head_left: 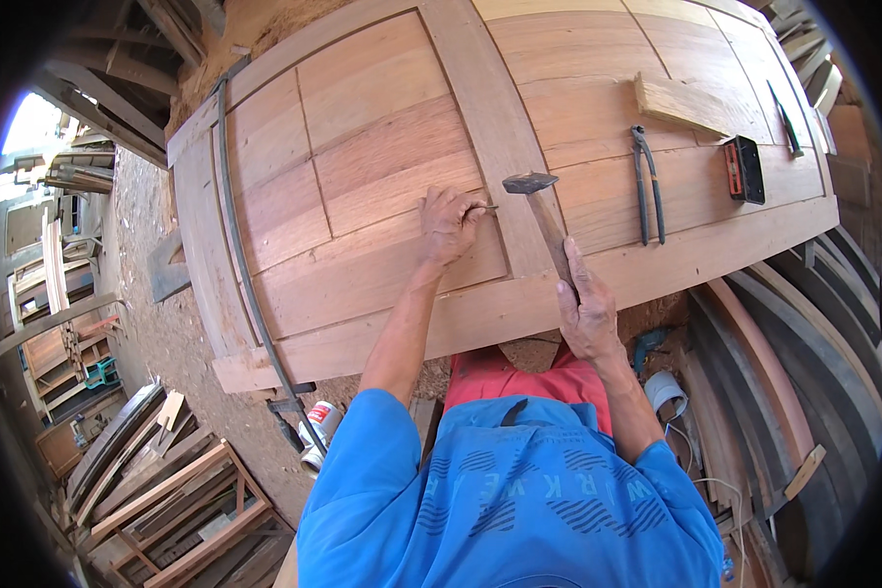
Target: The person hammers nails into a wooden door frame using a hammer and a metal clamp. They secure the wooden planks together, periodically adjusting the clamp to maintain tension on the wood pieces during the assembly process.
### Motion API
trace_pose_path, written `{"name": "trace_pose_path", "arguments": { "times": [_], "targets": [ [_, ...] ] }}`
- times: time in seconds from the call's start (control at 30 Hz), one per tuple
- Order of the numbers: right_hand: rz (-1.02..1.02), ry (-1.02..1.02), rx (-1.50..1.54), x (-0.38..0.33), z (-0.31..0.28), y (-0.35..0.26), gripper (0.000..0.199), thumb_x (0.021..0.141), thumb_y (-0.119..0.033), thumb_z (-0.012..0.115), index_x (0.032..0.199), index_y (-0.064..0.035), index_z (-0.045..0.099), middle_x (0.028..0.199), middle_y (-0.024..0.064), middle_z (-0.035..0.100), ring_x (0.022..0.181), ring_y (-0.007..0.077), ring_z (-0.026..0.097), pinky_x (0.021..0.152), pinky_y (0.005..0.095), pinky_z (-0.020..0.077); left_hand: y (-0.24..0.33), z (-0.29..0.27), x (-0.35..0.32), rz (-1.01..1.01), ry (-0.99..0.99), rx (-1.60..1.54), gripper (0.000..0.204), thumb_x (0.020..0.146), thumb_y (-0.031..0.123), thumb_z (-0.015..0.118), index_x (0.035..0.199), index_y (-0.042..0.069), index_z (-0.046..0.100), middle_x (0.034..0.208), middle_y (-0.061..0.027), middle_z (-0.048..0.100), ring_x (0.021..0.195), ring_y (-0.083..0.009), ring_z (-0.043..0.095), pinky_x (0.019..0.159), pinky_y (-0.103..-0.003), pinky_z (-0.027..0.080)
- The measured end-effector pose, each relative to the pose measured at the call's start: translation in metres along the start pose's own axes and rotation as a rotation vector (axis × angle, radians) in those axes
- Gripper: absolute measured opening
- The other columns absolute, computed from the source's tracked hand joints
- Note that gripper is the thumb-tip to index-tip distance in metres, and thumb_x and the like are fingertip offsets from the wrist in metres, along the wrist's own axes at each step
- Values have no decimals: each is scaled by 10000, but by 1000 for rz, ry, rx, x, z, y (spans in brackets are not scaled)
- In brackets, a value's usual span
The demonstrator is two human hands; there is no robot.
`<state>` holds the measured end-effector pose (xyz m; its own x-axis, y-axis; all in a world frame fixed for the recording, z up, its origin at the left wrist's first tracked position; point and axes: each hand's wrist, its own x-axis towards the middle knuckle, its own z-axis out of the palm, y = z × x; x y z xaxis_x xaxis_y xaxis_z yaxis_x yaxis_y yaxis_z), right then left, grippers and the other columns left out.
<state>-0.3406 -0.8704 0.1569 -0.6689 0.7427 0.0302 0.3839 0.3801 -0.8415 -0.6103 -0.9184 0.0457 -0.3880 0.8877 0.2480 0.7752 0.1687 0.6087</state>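
A large wooden panel door (501, 108) lies flat in front of me, with a frame around grooved boards. My left hand (448, 225) rests on it beside the middle rail. Its thumb and forefinger pinch a short thin nail (491, 207), pointing toward the rail; the tip is too small to make out. In my right hand (590, 309) is a hammer (549, 224), gripped by its wooden handle near the door's front edge. The dark hammer head is raised just right of the nail, apart from it.
A long bar clamp (233, 206) spans the door's left end. On the right lie pincers (647, 186), a black and red box (744, 170), a wood offcut (684, 105) and a dark slim tool (785, 121). Curved timbers (755, 343) lean at the right; scrap wood (181, 500) is piled lower left.
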Motion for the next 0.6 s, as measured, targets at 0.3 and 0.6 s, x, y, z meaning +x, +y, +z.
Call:
{"name": "trace_pose_path", "arguments": {
  "times": [0.3,0.6],
  "targets": [
    [229,-244,-245,18,6,4,620,962,-27,578,1556,-66,405,1185,302,641,1055,454,663,904,453,529,1,0,2,40,18,-14,121,796,152,801,877,193,722,828,13,606,875,-243,514,789,-410,366],
    [-12,-85,-205,11,7,3,573,965,-44,560,1511,44,411,1263,324,617,1083,466,652,954,471,520,0,2,0,26,-13,-15,117,787,178,784,875,219,717,849,36,618,907,-242,529,801,-425,371]
  ]
}}
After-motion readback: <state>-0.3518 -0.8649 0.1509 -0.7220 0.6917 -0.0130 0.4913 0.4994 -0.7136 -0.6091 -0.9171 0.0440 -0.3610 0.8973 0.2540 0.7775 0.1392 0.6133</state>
